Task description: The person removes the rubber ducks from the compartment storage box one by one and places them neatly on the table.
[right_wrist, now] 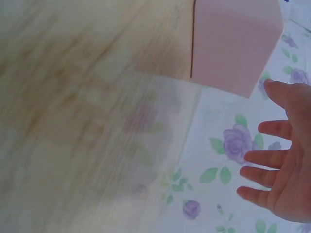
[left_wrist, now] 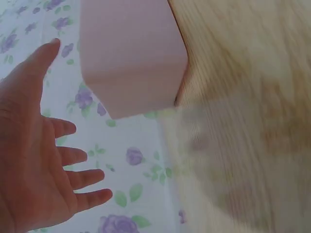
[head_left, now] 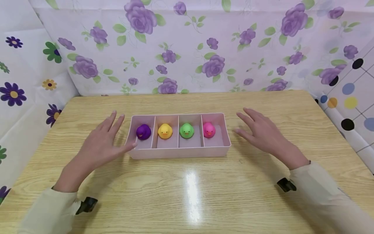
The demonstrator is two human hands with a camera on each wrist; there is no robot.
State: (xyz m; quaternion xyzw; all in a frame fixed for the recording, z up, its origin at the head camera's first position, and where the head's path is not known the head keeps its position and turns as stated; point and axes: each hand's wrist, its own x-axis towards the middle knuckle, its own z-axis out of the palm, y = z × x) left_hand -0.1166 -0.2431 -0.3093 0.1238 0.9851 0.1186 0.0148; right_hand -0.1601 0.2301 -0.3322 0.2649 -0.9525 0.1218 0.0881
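Here we are over the wood-grain surface (head_left: 140, 201), and in the middle of its far half sits the pink four-compartment tray (head_left: 179, 153), its length running left to right. Four rubber ducks, one per slot, all upright! From my left: purple duck (head_left: 143, 132), beak angled toward the tray's near left; yellow duck (head_left: 165, 131); green duck (head_left: 187, 130); and pink duck (head_left: 209, 130), tucked close to the divider on its left. My left grip (head_left: 99, 144) hovers by the tray's left end, fingers spread, holding nothing; from the head view my thumb crosses over the near left corner, yet the left wrist view shows a gap between them. On the other flank, my right grip (head_left: 263, 131) hangs just beside the right end, fingers loosely extended toward it, just as unladen and clear of the wall. Beige sleeves (head_left: 324, 191) on both arms, a black device (head_left: 286, 185) at each wrist, and behind it all the purple-rose sheet (head_left: 187, 48) hangs along the far edge.
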